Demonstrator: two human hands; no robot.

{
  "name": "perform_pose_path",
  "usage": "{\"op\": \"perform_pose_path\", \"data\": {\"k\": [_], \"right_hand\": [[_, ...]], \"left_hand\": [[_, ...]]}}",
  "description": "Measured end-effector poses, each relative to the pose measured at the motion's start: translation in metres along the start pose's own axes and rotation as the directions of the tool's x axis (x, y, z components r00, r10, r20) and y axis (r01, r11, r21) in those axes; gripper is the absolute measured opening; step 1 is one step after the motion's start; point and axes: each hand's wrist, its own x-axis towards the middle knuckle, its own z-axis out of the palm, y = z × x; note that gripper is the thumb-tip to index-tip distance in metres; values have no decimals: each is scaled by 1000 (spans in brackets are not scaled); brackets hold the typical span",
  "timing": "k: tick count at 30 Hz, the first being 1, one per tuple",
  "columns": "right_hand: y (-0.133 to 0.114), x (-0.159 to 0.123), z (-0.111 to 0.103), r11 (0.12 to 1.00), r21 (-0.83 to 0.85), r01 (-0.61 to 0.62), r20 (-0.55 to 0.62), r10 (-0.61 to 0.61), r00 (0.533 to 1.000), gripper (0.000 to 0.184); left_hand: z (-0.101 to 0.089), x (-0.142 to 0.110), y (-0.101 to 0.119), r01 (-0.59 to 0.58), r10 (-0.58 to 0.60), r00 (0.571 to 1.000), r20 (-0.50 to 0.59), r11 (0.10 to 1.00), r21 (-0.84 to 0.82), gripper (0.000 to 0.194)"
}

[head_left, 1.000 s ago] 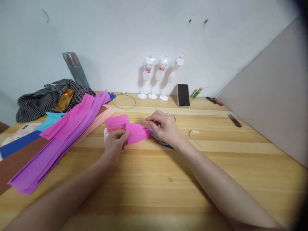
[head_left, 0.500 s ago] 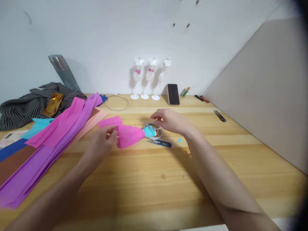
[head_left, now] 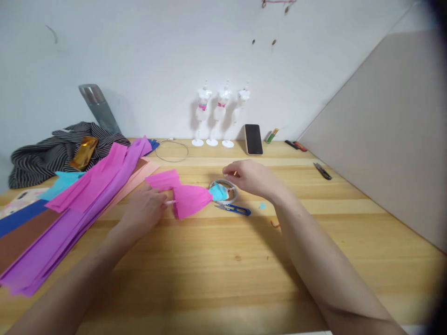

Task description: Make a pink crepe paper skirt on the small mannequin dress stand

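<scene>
My left hand [head_left: 146, 209] pinches the narrow end of a gathered pink crepe-paper piece [head_left: 191, 200] that fans out to the right on the wooden table [head_left: 223, 270]. My right hand [head_left: 249, 177] hovers just above a roll of clear tape [head_left: 226, 190], fingers curled and pinched together; what they hold is too small to make out. A light blue paper scrap [head_left: 218, 191] lies inside the tape roll. Small blue-handled snips [head_left: 234, 209] lie in front of the roll. A second pink piece [head_left: 163, 179] lies behind my left hand.
Long sheets of purple, pink, peach, brown and blue crepe paper [head_left: 80, 200] spread at the left. Striped cloth [head_left: 52, 151] and a metal flask [head_left: 96, 107] sit back left. Three white mannequin stands [head_left: 220, 111], a phone [head_left: 253, 138], a wire loop [head_left: 172, 150] and black snips [head_left: 321, 170] lie behind. A grey panel [head_left: 391, 135] stands on the right.
My right hand let go of the pink piece and moved right over the tape roll. My left hand now pinches the gathered end of the paper. The view shifted slightly.
</scene>
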Motion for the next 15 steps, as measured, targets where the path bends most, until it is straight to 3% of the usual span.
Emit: {"op": "perform_pose_path", "data": {"k": [3, 8, 12, 14, 15], "right_hand": [[1, 0, 1, 999, 32, 13, -46, -11, 999, 16], [0, -4, -4, 988, 156, 5, -166, 21, 986, 18], [-3, -11, -19, 954, 291, 66, -333, 36, 942, 19], [-3, -17, -29, 939, 334, 85, -315, 26, 949, 20], [-2, -19, -34, 939, 335, 81, -244, 3, 970, 21]], "left_hand": [[2, 1, -2, -11, 6, 997, 75, 998, 64, 21], [4, -2, 3, 124, -124, 992, -5, 992, 19, 22], [2, -4, 11, 189, -219, 971, -94, 948, -256, 30], [0, -3, 14, 245, -283, 959, -18, 856, -456, 27], [0, -2, 16, 278, -310, 950, 37, 784, -555, 24]]}}
